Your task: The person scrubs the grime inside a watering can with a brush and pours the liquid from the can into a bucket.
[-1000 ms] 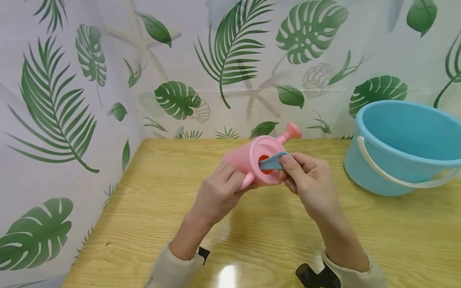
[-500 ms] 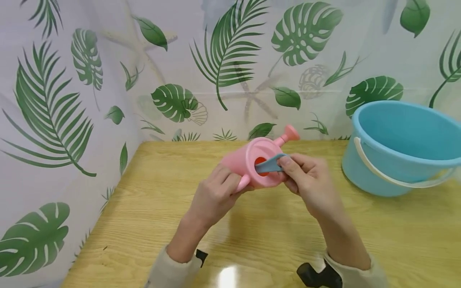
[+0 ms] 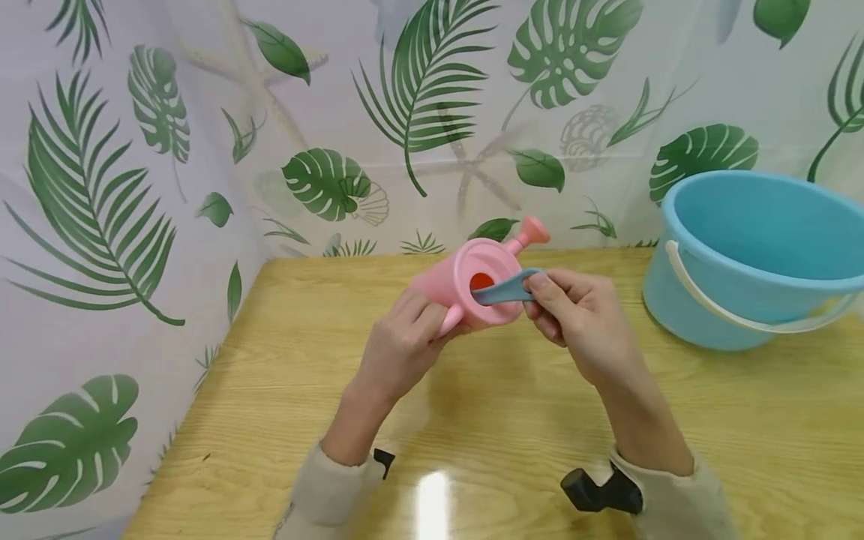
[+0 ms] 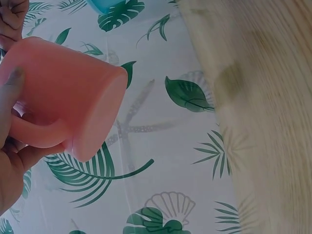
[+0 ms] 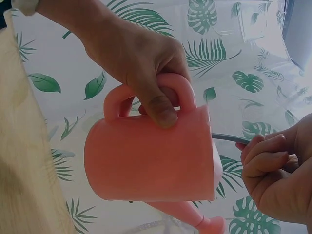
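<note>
White sheeting (image 3: 445,180) printed with green leaves and pale starfish and shells stands behind and to the left of a wood-grain worktop (image 3: 304,375), whose back and left edges run along its foot. Above the worktop, near the middle of its back edge, a pink watering can (image 3: 496,259) is held tilted, its top face turned toward the person and the right. The left hand (image 3: 405,337) grips its handle (image 3: 451,320), the thumb lying against the can's side. The spout's flared rose (image 3: 535,230) points toward the back edge. Red shows through the round opening (image 3: 481,281) in the top face. The right hand (image 3: 583,322) pinches a flat blue-grey tool (image 3: 502,289) between thumb and fingers, its far end inside that opening. Toward the back right corner, a light blue bucket (image 3: 749,292) stands upright, its white handle (image 3: 769,328) hanging down the front. Beige sleeves (image 3: 331,480) cover both forearms, and a black piece (image 3: 601,491) sits at the right cuff.
</note>
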A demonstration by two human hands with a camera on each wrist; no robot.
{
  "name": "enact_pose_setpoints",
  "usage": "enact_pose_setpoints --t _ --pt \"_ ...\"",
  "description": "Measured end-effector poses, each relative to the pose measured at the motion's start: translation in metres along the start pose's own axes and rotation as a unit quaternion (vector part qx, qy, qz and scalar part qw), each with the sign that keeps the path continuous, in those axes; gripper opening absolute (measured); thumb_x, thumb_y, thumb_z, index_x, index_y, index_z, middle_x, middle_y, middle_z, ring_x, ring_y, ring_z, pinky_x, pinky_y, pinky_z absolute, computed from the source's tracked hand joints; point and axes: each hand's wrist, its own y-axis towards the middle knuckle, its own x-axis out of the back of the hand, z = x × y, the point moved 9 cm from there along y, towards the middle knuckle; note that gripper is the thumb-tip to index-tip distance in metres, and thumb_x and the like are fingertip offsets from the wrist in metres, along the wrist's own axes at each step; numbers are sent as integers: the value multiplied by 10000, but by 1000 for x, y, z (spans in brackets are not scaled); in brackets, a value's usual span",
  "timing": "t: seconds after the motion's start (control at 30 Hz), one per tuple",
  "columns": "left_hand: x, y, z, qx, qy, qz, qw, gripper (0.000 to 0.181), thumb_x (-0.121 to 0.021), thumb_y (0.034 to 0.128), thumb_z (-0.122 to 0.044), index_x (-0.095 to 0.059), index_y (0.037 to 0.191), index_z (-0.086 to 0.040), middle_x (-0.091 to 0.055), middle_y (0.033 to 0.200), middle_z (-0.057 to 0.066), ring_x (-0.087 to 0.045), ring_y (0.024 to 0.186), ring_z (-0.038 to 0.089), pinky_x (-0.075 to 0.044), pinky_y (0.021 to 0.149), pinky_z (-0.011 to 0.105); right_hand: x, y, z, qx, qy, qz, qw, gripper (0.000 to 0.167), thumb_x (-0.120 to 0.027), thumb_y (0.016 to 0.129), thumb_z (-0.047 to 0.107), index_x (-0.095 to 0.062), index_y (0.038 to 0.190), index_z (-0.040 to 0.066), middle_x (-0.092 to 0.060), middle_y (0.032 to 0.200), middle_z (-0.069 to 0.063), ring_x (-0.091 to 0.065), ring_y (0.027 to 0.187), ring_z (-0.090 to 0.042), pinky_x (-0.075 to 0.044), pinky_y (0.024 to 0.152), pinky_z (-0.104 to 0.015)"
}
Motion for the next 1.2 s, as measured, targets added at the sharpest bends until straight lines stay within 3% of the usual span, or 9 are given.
enact_pose_setpoints --t 0.23,0.47,0.7,1.2 --pt "-3 2 6 36 -2 -89 10000 367 -804 822 -260 -491 754 -82 -510 747 58 -527 725 192 -507 620 250 13 4 0 18 587 -229 9980 267 -530 1033 113 -652 837 -22 -564 659 -25 -402 479 -104 -285 433 -224" --pt "-12 3 9 228 106 39 9997 395 -849 763 -237 -488 749 -78 -503 723 61 -517 709 201 -502 590 259 9 8 -13 -438 -28 -195 9988 357 -537 1038 193 -588 912 -137 -565 685 -23 -427 509 -107 -367 475 -199" --pt "-16 -4 12 325 138 176 9992 407 -829 789 -250 -464 731 -81 -488 717 55 -500 704 194 -471 544 251 6 2 -18 -607 -406 -160 9972 336 -520 1046 200 -617 878 -74 -552 682 -33 -421 516 -115 -347 474 -224" --pt "-16 -8 8 279 298 391 9984 400 -791 834 -274 -460 721 -79 -475 720 53 -495 704 191 -453 517 234 4 -9 -25 -860 -218 -138 9960 315 -507 1051 190 -615 902 -65 -561 706 -33 -436 519 -118 -365 483 -219"
